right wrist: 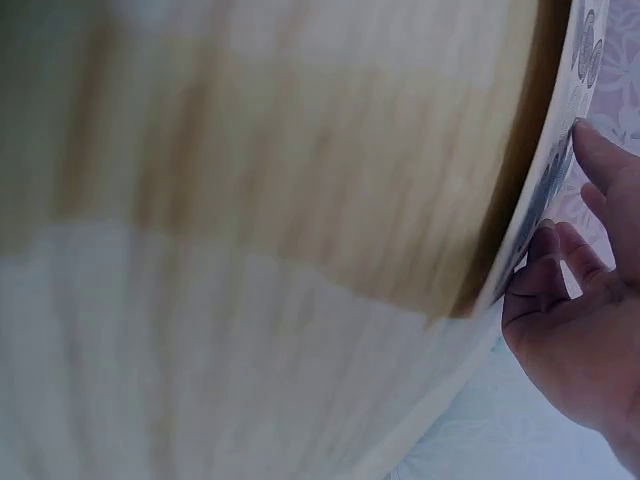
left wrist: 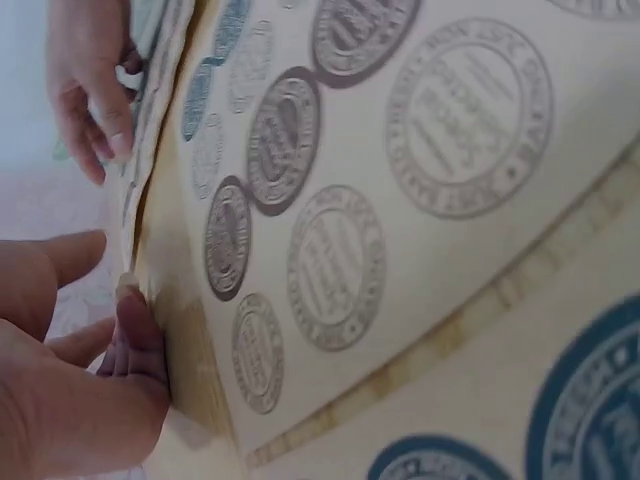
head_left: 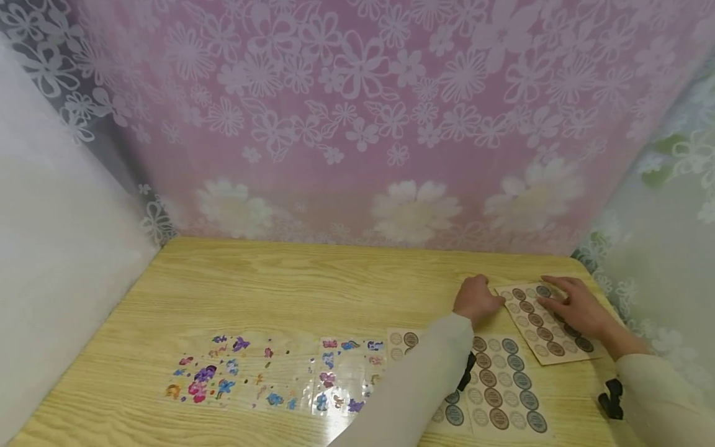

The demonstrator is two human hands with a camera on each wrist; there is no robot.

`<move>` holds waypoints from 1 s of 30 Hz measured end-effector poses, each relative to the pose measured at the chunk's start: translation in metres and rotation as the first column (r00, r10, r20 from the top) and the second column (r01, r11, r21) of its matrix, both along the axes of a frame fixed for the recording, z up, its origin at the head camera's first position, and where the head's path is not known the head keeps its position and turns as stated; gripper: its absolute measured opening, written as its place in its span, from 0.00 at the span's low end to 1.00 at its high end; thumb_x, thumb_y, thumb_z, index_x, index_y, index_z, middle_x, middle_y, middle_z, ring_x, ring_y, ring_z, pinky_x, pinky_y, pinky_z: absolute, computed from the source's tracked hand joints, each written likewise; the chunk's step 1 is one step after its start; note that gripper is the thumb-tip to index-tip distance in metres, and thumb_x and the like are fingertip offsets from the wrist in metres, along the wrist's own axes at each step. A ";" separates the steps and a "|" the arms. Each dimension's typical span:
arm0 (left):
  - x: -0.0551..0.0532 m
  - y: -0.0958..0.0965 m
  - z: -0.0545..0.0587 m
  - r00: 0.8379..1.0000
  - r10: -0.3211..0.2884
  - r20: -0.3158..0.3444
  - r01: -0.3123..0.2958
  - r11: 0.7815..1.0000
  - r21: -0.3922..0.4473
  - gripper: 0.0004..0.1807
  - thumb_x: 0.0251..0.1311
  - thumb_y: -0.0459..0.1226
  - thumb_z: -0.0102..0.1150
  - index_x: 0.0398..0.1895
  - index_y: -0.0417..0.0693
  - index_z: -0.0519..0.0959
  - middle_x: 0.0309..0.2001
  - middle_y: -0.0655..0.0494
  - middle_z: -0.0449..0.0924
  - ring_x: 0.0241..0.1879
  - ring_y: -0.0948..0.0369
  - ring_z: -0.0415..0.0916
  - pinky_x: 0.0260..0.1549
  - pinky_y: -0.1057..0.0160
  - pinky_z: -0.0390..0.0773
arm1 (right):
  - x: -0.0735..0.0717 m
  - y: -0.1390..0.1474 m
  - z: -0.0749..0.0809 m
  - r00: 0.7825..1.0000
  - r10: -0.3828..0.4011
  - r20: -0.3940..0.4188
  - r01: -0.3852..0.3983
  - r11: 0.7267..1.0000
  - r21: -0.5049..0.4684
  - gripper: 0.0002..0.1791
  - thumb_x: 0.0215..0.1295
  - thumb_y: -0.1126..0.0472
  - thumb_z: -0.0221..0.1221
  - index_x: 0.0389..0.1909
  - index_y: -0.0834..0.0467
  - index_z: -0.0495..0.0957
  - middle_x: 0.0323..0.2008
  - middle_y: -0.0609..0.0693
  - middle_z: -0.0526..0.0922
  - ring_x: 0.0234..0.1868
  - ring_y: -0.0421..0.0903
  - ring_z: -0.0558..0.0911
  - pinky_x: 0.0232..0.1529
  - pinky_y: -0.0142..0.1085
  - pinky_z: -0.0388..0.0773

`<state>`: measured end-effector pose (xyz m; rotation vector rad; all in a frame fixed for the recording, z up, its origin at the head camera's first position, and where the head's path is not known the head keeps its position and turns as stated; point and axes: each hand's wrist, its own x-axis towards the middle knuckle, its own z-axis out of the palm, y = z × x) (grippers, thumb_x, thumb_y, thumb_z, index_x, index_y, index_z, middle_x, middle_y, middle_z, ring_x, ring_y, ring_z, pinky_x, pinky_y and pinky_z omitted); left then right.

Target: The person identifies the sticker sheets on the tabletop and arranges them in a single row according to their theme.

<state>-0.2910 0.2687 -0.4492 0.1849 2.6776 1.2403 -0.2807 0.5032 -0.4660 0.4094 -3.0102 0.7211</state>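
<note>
A stack of sticker sheets (head_left: 540, 320) with rows of round brown, blue and pale labels lies tilted at the table's right side. My left hand (head_left: 477, 301) is at its left edge; in the left wrist view the left thumb (left wrist: 140, 335) touches the corner, with the other fingers apart from it. My right hand (head_left: 578, 307) rests its fingers on the stack's upper right part. In the right wrist view the right hand's fingertips (right wrist: 540, 245) meet the face of the sheets, seen nearly edge-on.
More round-label sheets (head_left: 505, 385) lie flat nearer me, partly under my left sleeve. To their left are clear sheets of colourful pony stickers (head_left: 206, 375). The wood-grain table (head_left: 279, 279) ends against a pink floral curtain (head_left: 357, 124), with pale hangings at both sides.
</note>
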 end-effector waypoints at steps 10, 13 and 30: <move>-0.002 0.012 -0.009 0.999 0.024 -0.036 -0.032 0.962 -0.271 0.17 0.57 0.55 0.61 0.50 0.73 0.78 0.44 0.62 0.73 0.34 0.62 0.73 0.29 0.58 0.75 | -0.004 -0.003 -0.004 0.999 0.015 0.041 -0.014 1.000 -0.023 0.31 0.73 0.57 0.51 0.65 0.77 0.57 0.58 0.78 0.51 0.43 0.64 0.65 0.37 0.56 0.67; -0.002 0.012 -0.005 0.999 0.033 -0.014 -0.036 0.966 -0.256 0.14 0.58 0.58 0.58 0.45 0.72 0.80 0.41 0.63 0.72 0.33 0.62 0.73 0.29 0.58 0.75 | -0.007 -0.001 -0.001 0.998 0.027 0.060 -0.025 0.999 -0.032 0.32 0.73 0.57 0.51 0.65 0.78 0.55 0.57 0.79 0.50 0.48 0.71 0.61 0.39 0.62 0.65; -0.001 0.020 -0.006 0.995 0.097 -0.038 -0.104 0.941 -0.323 0.12 0.41 0.58 0.73 0.28 0.72 0.82 0.37 0.63 0.70 0.26 0.64 0.69 0.23 0.61 0.72 | -0.010 0.003 -0.002 0.991 0.130 0.012 -0.129 0.989 -0.066 0.30 0.72 0.62 0.53 0.68 0.72 0.57 0.50 0.72 0.57 0.47 0.63 0.62 0.36 0.53 0.66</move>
